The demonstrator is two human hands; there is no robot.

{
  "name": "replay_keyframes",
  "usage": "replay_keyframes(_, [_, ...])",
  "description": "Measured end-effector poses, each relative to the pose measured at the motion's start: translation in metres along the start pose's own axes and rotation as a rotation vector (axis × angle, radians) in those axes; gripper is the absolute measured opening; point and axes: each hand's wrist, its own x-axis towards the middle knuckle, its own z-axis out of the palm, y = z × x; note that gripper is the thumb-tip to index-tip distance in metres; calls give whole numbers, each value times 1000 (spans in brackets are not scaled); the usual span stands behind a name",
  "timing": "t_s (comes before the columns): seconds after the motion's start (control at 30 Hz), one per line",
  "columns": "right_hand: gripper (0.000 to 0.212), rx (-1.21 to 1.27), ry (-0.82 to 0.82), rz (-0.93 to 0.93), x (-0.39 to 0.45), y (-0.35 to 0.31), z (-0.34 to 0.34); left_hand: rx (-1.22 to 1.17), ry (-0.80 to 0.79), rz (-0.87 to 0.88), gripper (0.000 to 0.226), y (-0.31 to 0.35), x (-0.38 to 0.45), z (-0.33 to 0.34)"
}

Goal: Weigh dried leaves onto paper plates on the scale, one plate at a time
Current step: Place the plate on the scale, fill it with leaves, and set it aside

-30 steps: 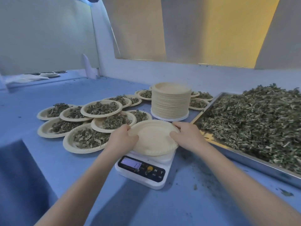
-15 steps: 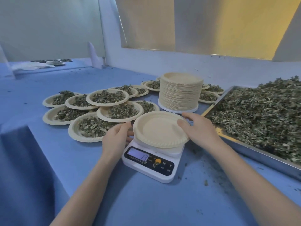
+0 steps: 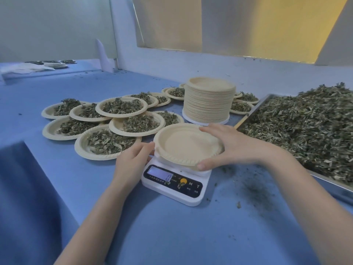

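The right hand (image 3: pixel 235 145) grasps the empty paper plate (image 3: pixel 188 144) at its right rim, fingers (image 3: pixel 208 129) curled over the far edge and thumb pinching the near edge, while the plate sits on the platform of the white scale (image 3: pixel 174 181). The left hand (image 3: pixel 131 161) rests beside the plate's left rim with fingers loosely extended, grasping nothing; whether its fingertips touch the rim cannot be told. The step in hand looks like seating the plate, and to do it well the plate should lie flat and centred on the platform, clear of the filled plates (image 3: pixel 122 119) just to its left, and both hands should come off completely before the display is read or zeroed, since any resting finger would skew the reading. Only then should leaves be taken from the metal tray (image 3: pixel 246 119) of dried leaves (image 3: pixel 305 127) to the right. By count there is one scale, one plate on it, one tall stack of empty plates (image 3: pixel 209 101) behind it, and one tray; roughly a dozen filled plates lie overlapping on the blue bench (image 3: pixel 172 236), nine or so to the left of the stack and about three behind it to the right, the exact number hidden by overlap. Leaf crumbs (image 3: pixel 254 190) dust the bench beside the scale.
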Motion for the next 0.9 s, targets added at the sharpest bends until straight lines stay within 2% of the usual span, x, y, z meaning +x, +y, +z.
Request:
replay_keyframes(0.13, [114, -123, -30, -6, 2, -1, 7, 8, 0, 17, 20, 0, -1, 0])
replay_keyframes(0.2, [114, -136, -28, -6, 3, -2, 8, 49, 50, 65, 13, 2, -3, 3])
replay_keyframes(0.27, [113, -100, -10, -2, 2, 0, 6, 171, 168, 195, 7, 10, -7, 6])
replay_keyframes(0.33, [114, -67, 11, -5, 1, 0, 3, 303, 284, 376, 16, 23, -11, 12])
replay_keyframes(0.4, [117, -50, 52, -24, 1, 2, -3, 406, 294, 552, 25, 46, -10, 24])
replay_keyframes(0.47, [113, -11, 110, -54, -1, 7, -10, 478, 128, 626, 30, 73, -7, 46])
replay_keyframes(0.57, [93, 75, 176, -85, -11, 23, -23, 586, -157, 631, 38, 103, 3, 94])
replay_keyframes(0.7, [62, 99, 203, -25, -34, 71, -44, 631, -316, 710, 38, 127, 7, 162])
replay_keyframes(0.8, [85, 59, 134, 111, -49, 118, -55, 680, -464, 682, 41, 133, 9, 209])
replay_keyframes(0.9, [102, -89, 50, 258, -49, 158, -63, 847, -593, 621, 49, 133, 19, 249])
